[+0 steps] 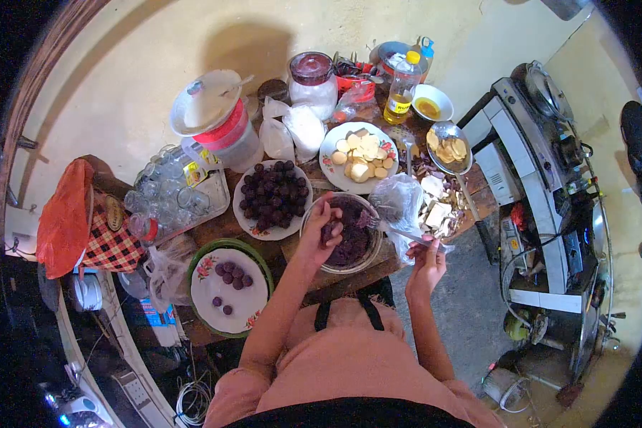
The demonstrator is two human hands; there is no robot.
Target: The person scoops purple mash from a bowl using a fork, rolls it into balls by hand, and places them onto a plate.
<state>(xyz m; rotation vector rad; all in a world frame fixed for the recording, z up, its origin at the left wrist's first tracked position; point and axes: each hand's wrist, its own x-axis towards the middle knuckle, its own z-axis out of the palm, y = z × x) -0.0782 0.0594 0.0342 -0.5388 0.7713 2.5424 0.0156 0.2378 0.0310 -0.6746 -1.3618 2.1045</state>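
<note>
In the head view my left hand (319, 235) is over the near left rim of a clear bowl (346, 269) of dark purple mash (351, 239). Its fingers are curled round what looks like a small lump of that mash, partly hidden. My right hand (426, 267), to the right of the bowl, pinches the handle of a fork (399, 232). The fork's tines reach over the bowl's right side, with some purple mash on them. Dark purple balls fill a floral plate (255, 230) behind and left. Several more balls lie on a white plate (210, 299) with a green rim beneath.
Pale round slices lie on a plate (329, 146) behind the bowl. A plastic bag (396, 200) and peelings (442, 207) are on the right. Further back stand an oil bottle (399, 100), a lidded jar (311, 89) and a skimmer (449, 146). Glass jars (167, 189) fill a tray on the left.
</note>
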